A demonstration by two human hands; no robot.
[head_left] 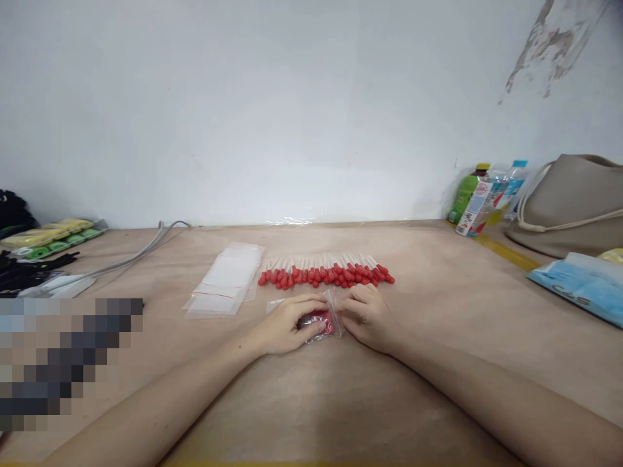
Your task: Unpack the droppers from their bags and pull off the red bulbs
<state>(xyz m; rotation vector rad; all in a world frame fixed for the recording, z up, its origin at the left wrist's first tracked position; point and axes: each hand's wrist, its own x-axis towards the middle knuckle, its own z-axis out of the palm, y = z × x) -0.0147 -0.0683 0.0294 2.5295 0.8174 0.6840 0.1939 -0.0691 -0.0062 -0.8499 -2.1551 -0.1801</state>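
Both my hands rest on the brown table (438,305), pinching a small clear plastic bag (325,320) with red-tipped pieces inside. My left hand (287,324) grips the bag's left side with curled fingers. My right hand (366,316) holds its right edge, fingers closed on the plastic. Just beyond the hands lies a row of several thin white sticks with red bulb ends (327,271). A stack of empty clear zip bags (228,280) lies to the left of that row.
A grey cable (131,254) runs along the back left. Green and yellow packs (51,236) and black items (24,271) sit far left. Bottles (481,194), a beige bag (574,202) and a blue packet (581,282) stand at the right by the white wall.
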